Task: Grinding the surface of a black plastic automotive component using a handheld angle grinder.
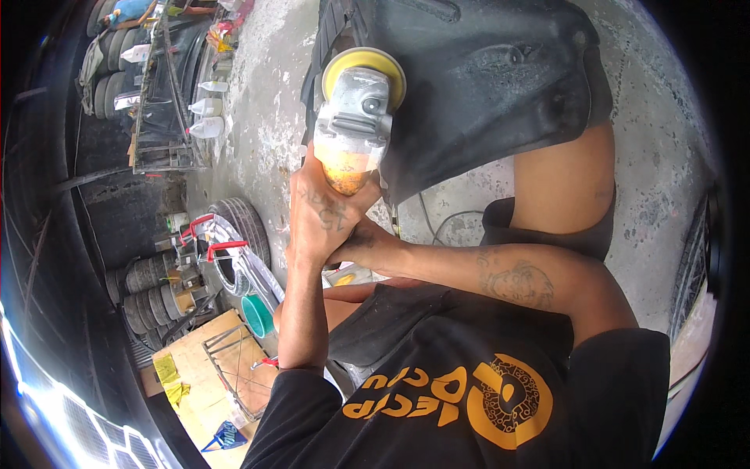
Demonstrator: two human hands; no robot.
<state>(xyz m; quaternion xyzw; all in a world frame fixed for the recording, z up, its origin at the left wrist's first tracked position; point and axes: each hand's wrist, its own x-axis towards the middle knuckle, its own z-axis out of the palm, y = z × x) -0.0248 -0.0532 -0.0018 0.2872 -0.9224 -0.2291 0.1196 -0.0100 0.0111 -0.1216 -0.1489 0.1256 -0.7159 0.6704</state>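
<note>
A: What's farthest out to the left of the grip?
B: Stacked tyres (pixel 156 305), left of it and lower. Nearer comes a wooden board (pixel 199 344), below and left, with a yellow cloth (pixel 168 377) on its far-left edge. White plastic jugs (pixel 206 127) sit left and higher up.

A: And closer in?
B: A green bucket (pixel 257 315), below the grip and a little left, under a single tyre (pixel 254 227) lying on the floor.

A: Now the grip itself?
B: The left hand (pixel 322 209) is wrapped around the orange body of a disc power tool (pixel 355 125). The tool points away from the person, its yellow disc (pixel 363 58) just beyond the grip.

A: The other hand?
B: The right hand (pixel 366 244) is tucked just behind the left. Its fingers are hidden, so I can't tell what they close on.

A: Right of that?
B: A black moulded panel (pixel 488 102), ahead and right. The disc overlaps its left edge in view; contact I can't judge. Last, a bare leg (pixel 562 184), right of the grip, partly under the panel.
</note>
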